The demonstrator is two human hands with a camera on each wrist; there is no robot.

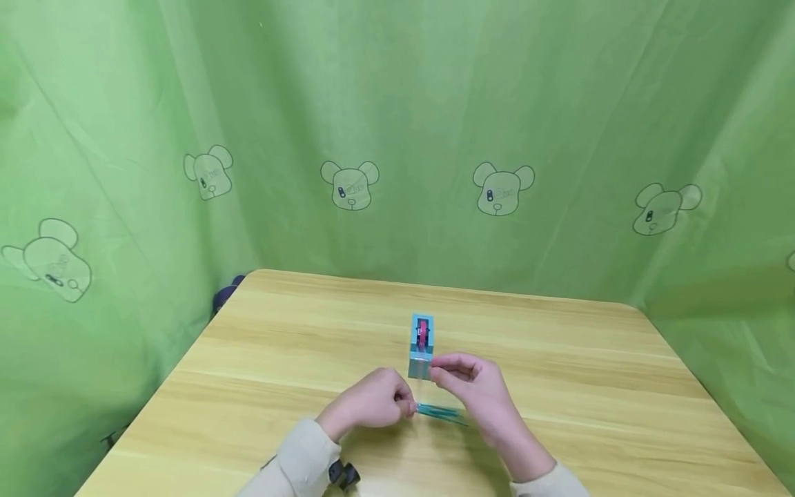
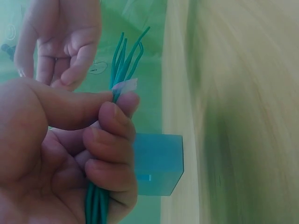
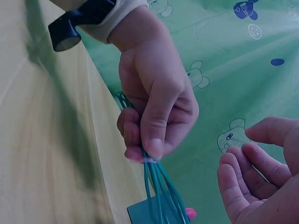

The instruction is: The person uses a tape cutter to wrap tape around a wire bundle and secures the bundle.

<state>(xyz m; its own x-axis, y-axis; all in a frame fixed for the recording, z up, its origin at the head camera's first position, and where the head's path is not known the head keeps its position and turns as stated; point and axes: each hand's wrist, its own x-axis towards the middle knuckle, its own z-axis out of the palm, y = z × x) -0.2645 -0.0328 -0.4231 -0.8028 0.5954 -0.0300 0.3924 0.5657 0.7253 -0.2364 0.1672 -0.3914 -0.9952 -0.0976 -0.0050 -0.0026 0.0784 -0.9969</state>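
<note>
My left hand (image 1: 373,400) pinches a bundle of thin green wires (image 1: 442,413) between thumb and index finger. Its other fingers curl round the lower part of the bundle in the left wrist view. A piece of clear tape (image 2: 127,86) sits round the wires just above the fingertips. Beyond stands a blue tape dispenser (image 1: 421,356) with a pink core (image 1: 422,333). In the head view my right hand (image 1: 481,393) is close beside the dispenser's front. Both wrist views show the right hand (image 3: 261,175) with loosely bent fingers, thumb apart, nothing visible between them.
A wooden table (image 1: 279,359) carries the dispenser. Green curtains (image 1: 422,90) with bear-head drawings surround its back and sides. A black camera mount (image 1: 344,475) is worn at the left wrist. Something dark purple (image 1: 226,293) shows beyond the table's far left corner.
</note>
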